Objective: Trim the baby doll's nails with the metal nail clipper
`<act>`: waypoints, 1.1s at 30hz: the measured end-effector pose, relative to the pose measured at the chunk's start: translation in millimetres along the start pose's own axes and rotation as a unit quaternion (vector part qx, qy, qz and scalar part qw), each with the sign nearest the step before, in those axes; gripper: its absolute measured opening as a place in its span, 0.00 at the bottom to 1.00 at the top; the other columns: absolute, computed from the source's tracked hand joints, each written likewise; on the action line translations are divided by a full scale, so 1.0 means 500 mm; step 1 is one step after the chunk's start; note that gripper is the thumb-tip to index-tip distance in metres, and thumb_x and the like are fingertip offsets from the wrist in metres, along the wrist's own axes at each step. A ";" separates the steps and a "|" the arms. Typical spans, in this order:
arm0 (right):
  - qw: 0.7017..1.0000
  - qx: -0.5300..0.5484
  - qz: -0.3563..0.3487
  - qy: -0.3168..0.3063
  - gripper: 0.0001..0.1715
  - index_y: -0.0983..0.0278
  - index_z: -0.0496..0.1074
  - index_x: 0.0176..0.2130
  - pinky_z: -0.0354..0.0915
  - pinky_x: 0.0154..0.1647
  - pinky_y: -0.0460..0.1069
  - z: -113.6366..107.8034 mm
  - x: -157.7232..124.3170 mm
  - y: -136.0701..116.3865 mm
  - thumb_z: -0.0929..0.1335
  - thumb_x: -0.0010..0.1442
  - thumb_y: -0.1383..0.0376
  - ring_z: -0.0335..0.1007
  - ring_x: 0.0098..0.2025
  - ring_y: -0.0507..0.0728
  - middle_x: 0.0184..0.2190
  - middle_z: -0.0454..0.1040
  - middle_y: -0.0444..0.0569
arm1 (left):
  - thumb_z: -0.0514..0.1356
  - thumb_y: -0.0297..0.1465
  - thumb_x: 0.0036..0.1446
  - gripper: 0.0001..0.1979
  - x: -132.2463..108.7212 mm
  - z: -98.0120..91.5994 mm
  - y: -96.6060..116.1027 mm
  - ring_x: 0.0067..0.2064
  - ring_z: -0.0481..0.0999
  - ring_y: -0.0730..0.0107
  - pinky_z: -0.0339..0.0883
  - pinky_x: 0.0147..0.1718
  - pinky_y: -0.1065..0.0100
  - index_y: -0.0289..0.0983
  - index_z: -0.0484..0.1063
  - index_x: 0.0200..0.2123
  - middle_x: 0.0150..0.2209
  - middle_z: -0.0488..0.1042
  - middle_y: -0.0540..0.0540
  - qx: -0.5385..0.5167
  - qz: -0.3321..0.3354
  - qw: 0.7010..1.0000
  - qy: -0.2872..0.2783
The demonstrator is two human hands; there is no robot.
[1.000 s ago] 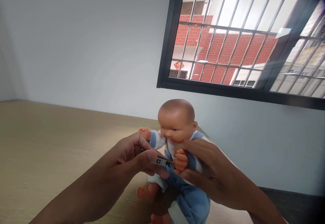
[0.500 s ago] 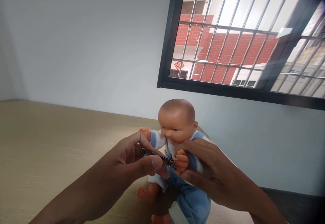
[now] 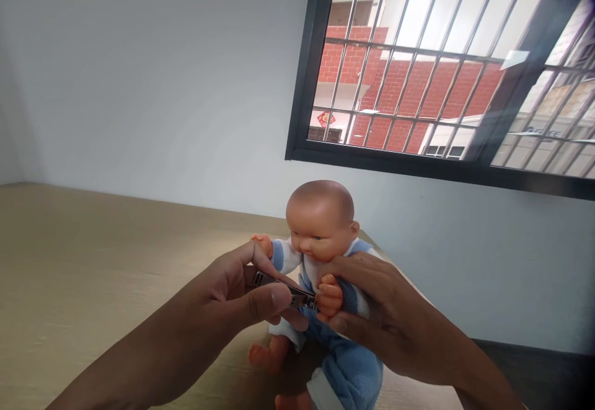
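A baby doll [image 3: 320, 221] in a blue and white suit sits upright on the wooden table [image 3: 93, 273]. My left hand [image 3: 232, 301] pinches a metal nail clipper [image 3: 288, 292], whose jaws point at the doll's small hand [image 3: 329, 295]. My right hand [image 3: 372, 317] is wrapped round the doll's arm and holds that small hand out. The doll's other arm sticks out behind my left fingers.
A grey wall stands close behind the table. A black-framed barred window [image 3: 432, 87] sits up right, with a red brick building outside. The table's right edge [image 3: 418, 391] drops to a dark floor [image 3: 548, 379].
The clipper's lever lifted from flat a second ago and stays raised. The doll and both hands sit slightly further left; grips are unchanged.
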State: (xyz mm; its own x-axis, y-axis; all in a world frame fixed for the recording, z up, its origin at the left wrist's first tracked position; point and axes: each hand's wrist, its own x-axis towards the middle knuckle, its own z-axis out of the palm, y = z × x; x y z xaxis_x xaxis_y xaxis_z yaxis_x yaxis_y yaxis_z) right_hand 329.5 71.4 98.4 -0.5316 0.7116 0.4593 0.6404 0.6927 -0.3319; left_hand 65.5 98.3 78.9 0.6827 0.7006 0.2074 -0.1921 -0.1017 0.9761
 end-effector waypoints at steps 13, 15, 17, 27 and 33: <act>1.000 0.005 -0.001 -0.006 0.13 0.59 0.69 0.40 0.57 0.37 0.51 -0.003 0.002 -0.003 0.69 0.71 0.53 0.65 0.36 0.55 0.34 0.73 0.41 | 0.65 0.44 0.67 0.13 0.003 0.007 0.010 0.50 0.76 0.66 0.74 0.46 0.69 0.42 0.78 0.47 0.47 0.77 0.47 0.002 0.011 1.000 -0.021; 1.000 0.009 -0.003 -0.002 0.14 0.59 0.69 0.39 0.56 0.37 0.51 -0.003 0.002 -0.002 0.69 0.70 0.52 0.64 0.35 0.54 0.34 0.72 0.41 | 0.64 0.44 0.68 0.13 0.002 0.008 0.010 0.49 0.76 0.67 0.74 0.44 0.70 0.42 0.77 0.46 0.46 0.76 0.47 0.000 0.006 1.000 -0.013; 1.000 0.012 -0.002 0.001 0.15 0.60 0.69 0.39 0.56 0.37 0.51 -0.002 0.003 -0.001 0.69 0.70 0.52 0.63 0.34 0.54 0.33 0.72 0.41 | 0.62 0.45 0.69 0.14 0.000 0.010 0.009 0.49 0.76 0.66 0.74 0.45 0.69 0.41 0.77 0.46 0.46 0.77 0.46 0.007 0.005 1.000 -0.002; 1.000 0.011 0.006 -0.005 0.14 0.59 0.68 0.39 0.57 0.37 0.51 -0.002 0.001 -0.002 0.69 0.70 0.52 0.64 0.35 0.54 0.34 0.73 0.41 | 0.64 0.45 0.68 0.14 -0.003 0.013 0.015 0.49 0.77 0.65 0.74 0.47 0.67 0.41 0.76 0.46 0.47 0.77 0.46 0.012 -0.002 1.000 0.009; 1.000 0.011 0.004 -0.005 0.16 0.60 0.68 0.38 0.56 0.36 0.51 -0.002 0.003 -0.001 0.69 0.70 0.52 0.62 0.34 0.54 0.33 0.71 0.41 | 0.61 0.47 0.70 0.16 -0.006 0.013 0.011 0.47 0.78 0.64 0.73 0.48 0.64 0.40 0.77 0.46 0.43 0.78 0.47 0.020 -0.010 1.000 0.014</act>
State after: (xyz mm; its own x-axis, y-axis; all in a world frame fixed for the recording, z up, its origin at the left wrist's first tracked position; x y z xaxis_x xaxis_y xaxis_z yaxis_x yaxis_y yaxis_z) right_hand 328.9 72.1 100.2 -0.5321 0.7178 0.4489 0.6323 0.6896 -0.3532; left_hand 66.9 91.2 83.9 0.6663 0.7218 0.1869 -0.1499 -0.1159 0.9819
